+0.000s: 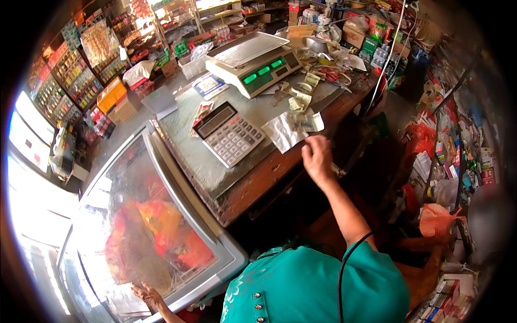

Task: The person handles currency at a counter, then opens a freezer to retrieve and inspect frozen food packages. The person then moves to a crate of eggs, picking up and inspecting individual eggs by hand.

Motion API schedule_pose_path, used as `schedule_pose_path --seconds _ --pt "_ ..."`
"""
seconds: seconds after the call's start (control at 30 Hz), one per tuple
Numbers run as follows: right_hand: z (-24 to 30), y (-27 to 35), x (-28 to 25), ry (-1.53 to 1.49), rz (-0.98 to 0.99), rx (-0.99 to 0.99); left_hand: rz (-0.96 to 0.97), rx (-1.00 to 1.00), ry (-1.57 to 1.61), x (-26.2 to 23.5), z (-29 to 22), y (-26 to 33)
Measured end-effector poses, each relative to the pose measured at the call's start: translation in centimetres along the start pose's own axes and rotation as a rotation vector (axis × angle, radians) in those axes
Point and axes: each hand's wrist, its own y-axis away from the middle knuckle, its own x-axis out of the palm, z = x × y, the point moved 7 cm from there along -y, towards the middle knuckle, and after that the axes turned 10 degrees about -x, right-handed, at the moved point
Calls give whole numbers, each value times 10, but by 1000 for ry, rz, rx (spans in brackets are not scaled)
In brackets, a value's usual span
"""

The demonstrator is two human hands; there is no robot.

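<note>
One crumpled white paper sheet (pixel 281 133) lies right of the silver plastic calculator (pixel 230 137), by your right hand (pixel 319 159), whose grip I cannot tell; a stray knuckle could sweep it off the brown wooden worktop (pixel 263 182).

Lost to haze, shadow and edge

The forearm (pixel 169 314) behind the left hand (pixel 148 296) is cut off by the lower edge, as is the teal shirt (pixel 312 282). Whether the right hand (pixel 318 159) touches the pale paper (pixel 281 132) cannot be told; its fingertips are unclear. Cloudy glass (pixel 121 175) blurs the red and yellow bags (pixel 160 220) in the freezer (pixel 231 258). Deep shadow hides the space under the desk (pixel 257 184). Bottles (pixel 69 70) at the far left are too small to tell apart.
</note>
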Motion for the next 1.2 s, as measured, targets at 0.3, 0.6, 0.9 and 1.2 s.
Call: schedule_pose_path --seconds 0.3,0.6,0.9,1.2 --pt "-187 -3 44 -5 220 302 51 796 340 -37 -399 150" --pt "-316 39 -14 -447 557 606 335 1107 337 2 -535 297" --pt "-381 74 16 -58 430 464 349 1033 353 22 -576 318" --pt "-344 134 -79 90 205 807 351 1046 327 29 -571 318"
